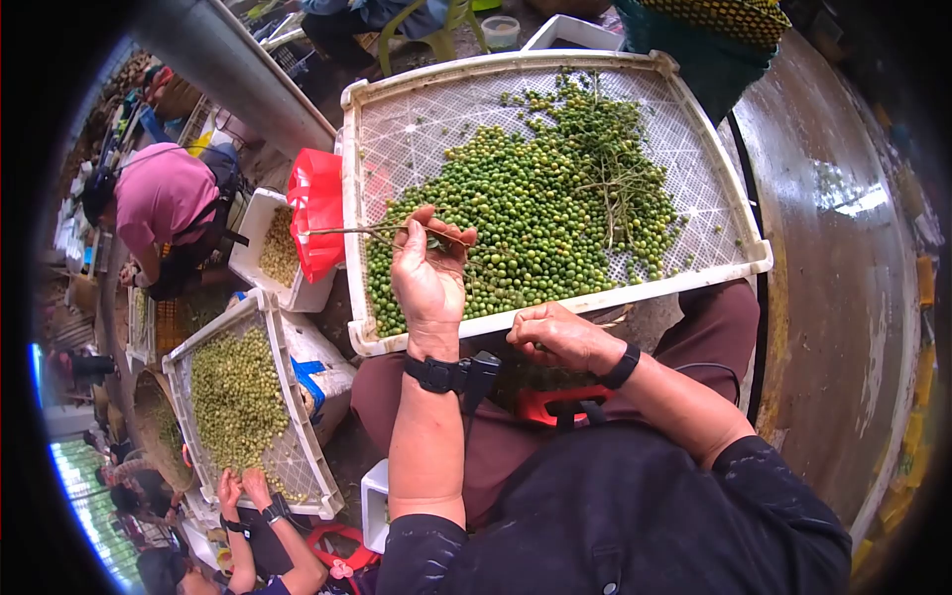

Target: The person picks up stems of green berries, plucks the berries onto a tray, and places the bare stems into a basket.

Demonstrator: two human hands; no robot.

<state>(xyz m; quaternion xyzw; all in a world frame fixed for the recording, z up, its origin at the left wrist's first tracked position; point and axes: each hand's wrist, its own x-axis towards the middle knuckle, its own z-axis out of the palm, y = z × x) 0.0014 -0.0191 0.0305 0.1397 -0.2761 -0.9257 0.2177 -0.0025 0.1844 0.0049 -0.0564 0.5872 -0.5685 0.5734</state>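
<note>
A white mesh tray [560, 301] lies across the lap, with many small round green fruits [516, 198] spread over it. Thin bare stems [617, 193] lie among the fruits on its right side. My left hand [432, 273], palm up over the tray's near left part, has its fingers curled round a thin brown twig [342, 230] with a few leaves. The twig sticks out to the left. My right hand [563, 337] is at the tray's near edge, its fingers curled in; whatever they may hold is hidden.
A red plastic bag [315, 213] hangs at the tray's left side. Left of it, a white box [263, 233] holds pale fruit. A co-worker's hands [243, 486] are over a second tray [312, 446]. A person in pink [164, 193] bends down further off. A metal post [238, 74] slants behind.
</note>
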